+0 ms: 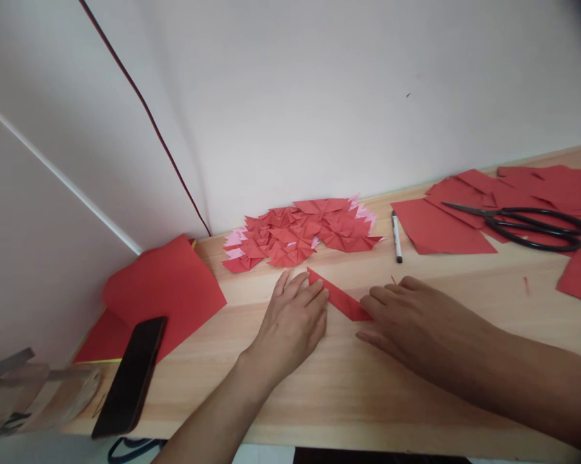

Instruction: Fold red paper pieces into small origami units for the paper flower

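Observation:
A narrow folded strip of red paper (341,301) lies slantwise on the wooden table (319,399). My left hand (295,316) rests at its upper left end, fingers pressed together on the paper. At the lower right end, the fingers of my right hand (396,316) are closed on the strip and cover part of it. Behind my hands, against the wall, sits a pile of folded red and pink paper pieces (300,232).
A white marker (396,238), red paper sheets (445,229) and black-handled scissors (536,225) lie at the back right. Large red sheets (174,296) and a black phone (133,374) are at the left, near a clear container (43,399).

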A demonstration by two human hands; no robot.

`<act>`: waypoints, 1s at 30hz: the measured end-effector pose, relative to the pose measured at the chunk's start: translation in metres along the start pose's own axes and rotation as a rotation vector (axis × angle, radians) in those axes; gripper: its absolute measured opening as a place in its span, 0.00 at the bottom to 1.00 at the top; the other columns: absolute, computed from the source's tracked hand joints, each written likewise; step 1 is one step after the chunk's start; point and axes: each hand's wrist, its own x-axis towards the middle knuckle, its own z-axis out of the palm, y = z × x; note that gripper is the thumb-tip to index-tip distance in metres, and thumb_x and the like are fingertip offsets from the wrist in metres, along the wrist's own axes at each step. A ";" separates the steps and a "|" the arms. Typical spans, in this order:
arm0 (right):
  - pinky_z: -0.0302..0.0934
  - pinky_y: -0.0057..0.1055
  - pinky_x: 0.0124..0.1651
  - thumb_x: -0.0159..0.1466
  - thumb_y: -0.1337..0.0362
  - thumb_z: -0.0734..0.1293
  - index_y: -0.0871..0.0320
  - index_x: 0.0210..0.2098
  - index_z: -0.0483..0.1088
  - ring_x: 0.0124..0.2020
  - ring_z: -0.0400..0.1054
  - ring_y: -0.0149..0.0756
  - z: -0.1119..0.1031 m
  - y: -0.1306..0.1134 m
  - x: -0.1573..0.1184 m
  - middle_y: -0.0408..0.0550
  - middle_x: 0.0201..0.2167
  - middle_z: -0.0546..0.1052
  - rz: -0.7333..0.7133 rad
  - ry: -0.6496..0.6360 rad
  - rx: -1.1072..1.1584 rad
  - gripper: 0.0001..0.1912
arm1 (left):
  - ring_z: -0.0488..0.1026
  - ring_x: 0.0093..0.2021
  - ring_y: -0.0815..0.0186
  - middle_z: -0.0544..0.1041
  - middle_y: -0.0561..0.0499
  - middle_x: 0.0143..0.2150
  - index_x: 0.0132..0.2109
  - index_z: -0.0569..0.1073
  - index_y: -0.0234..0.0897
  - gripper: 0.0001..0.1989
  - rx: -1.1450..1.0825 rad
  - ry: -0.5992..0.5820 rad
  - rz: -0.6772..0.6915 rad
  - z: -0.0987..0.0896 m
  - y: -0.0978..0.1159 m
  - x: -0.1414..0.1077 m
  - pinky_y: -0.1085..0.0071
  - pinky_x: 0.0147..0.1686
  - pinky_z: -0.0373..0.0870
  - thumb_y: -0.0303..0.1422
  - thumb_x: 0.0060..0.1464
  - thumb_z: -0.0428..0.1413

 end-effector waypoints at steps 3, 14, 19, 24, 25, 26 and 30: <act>0.57 0.38 0.35 0.63 0.60 0.63 0.58 0.32 0.71 0.28 0.70 0.39 0.002 -0.011 -0.004 0.48 0.28 0.76 -0.031 0.007 0.112 0.09 | 0.60 0.62 0.55 0.71 0.48 0.57 0.54 0.71 0.37 0.16 -0.019 -0.025 0.007 0.001 -0.002 0.001 0.48 0.63 0.50 0.30 0.60 0.49; 0.64 0.34 0.41 0.67 0.65 0.58 0.55 0.38 0.73 0.36 0.72 0.36 0.001 -0.014 0.004 0.46 0.35 0.78 -0.091 -0.062 0.435 0.11 | 0.52 0.66 0.55 0.68 0.46 0.60 0.54 0.71 0.44 0.16 -0.065 -0.045 0.013 0.001 -0.004 0.002 0.45 0.60 0.53 0.35 0.60 0.51; 0.61 0.44 0.50 0.65 0.67 0.59 0.56 0.50 0.71 0.53 0.67 0.44 0.005 0.004 0.012 0.52 0.51 0.75 0.002 0.076 0.304 0.16 | 0.61 0.55 0.56 0.70 0.45 0.49 0.47 0.74 0.42 0.11 -0.012 0.016 0.002 0.006 -0.001 0.002 0.51 0.54 0.62 0.35 0.57 0.54; 0.55 0.44 0.60 0.68 0.58 0.57 0.61 0.61 0.61 0.62 0.57 0.43 0.028 0.004 0.011 0.55 0.61 0.65 -0.067 -0.006 0.315 0.24 | 0.62 0.40 0.61 0.67 0.47 0.34 0.39 0.73 0.35 0.05 0.150 0.008 0.020 0.008 0.009 0.001 0.61 0.41 0.66 0.29 0.58 0.53; 0.53 0.45 0.61 0.68 0.57 0.57 0.61 0.61 0.62 0.62 0.57 0.43 0.032 0.005 0.012 0.55 0.61 0.64 -0.060 -0.008 0.305 0.25 | 0.61 0.39 0.62 0.67 0.48 0.33 0.40 0.72 0.35 0.05 0.169 -0.003 0.028 0.008 0.012 0.001 0.61 0.41 0.66 0.28 0.58 0.53; 0.51 0.46 0.62 0.69 0.56 0.56 0.61 0.60 0.62 0.63 0.56 0.43 0.035 0.006 0.012 0.54 0.61 0.64 -0.053 -0.005 0.291 0.25 | 0.61 0.38 0.62 0.67 0.48 0.33 0.42 0.72 0.34 0.06 0.175 -0.014 0.040 0.007 0.014 0.001 0.61 0.41 0.66 0.28 0.58 0.53; 0.50 0.46 0.63 0.69 0.54 0.54 0.61 0.61 0.62 0.64 0.54 0.44 0.041 0.013 0.015 0.53 0.62 0.63 -0.026 0.010 0.226 0.26 | 0.63 0.43 0.59 0.69 0.45 0.38 0.44 0.71 0.33 0.08 0.156 -0.024 0.073 0.003 0.020 0.001 0.58 0.45 0.66 0.30 0.60 0.50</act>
